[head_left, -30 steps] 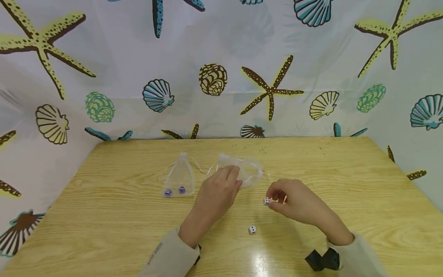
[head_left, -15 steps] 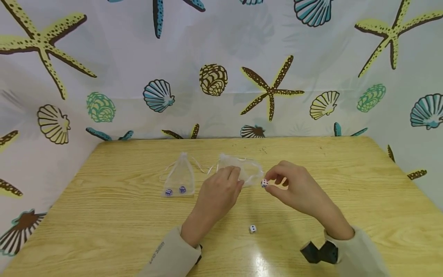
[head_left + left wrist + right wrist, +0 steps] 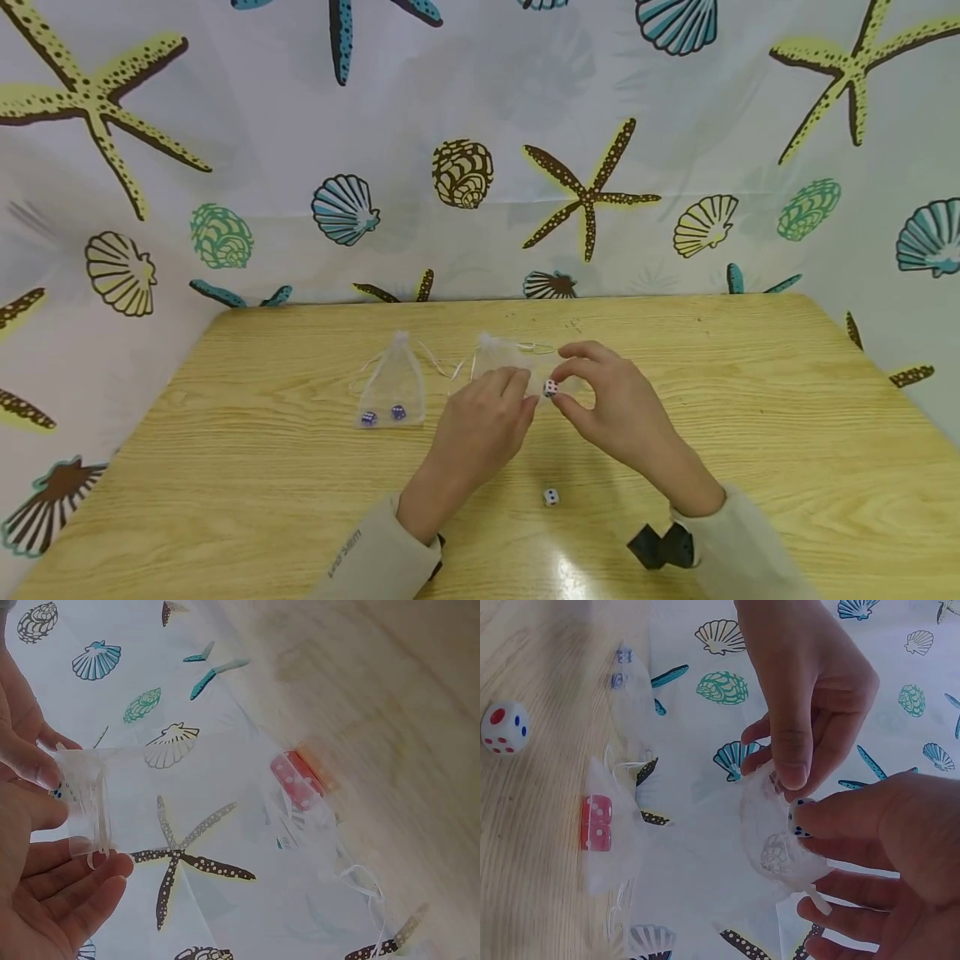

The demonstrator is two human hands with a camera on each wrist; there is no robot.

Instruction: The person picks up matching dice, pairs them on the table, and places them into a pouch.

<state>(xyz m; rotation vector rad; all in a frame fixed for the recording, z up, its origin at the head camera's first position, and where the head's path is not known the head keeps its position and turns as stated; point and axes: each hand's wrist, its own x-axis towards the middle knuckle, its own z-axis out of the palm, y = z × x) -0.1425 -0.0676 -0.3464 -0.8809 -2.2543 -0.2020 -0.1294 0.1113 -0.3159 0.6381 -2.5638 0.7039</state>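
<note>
My left hand [image 3: 480, 425] pinches the edge of a sheer white drawstring pouch [image 3: 769, 832] between thumb and fingers. In my right hand [image 3: 618, 408], thumb and index finger pinch a white die [image 3: 551, 388] with coloured pips. The right wrist view has this die [image 3: 801, 817] right at the pouch's mouth, partly covered by the thumb. The right hand's other fingers are spread beside the pouch and its drawstring. A second white die [image 3: 551, 497] lies on the table, nearer me than both hands.
A sheer pouch [image 3: 396, 379] holding two blue dice [image 3: 398, 412] lies left of my left hand. Another pouch [image 3: 619, 870] with red dice [image 3: 597, 823] lies on the wooden table [image 3: 225, 467], mostly behind that hand. A shell-printed cloth [image 3: 420, 100] stands behind the table.
My right hand has carried the pinched die away from me and leftward to the pouch by my left hand. The left hand has barely moved; the second white die stays put.
</note>
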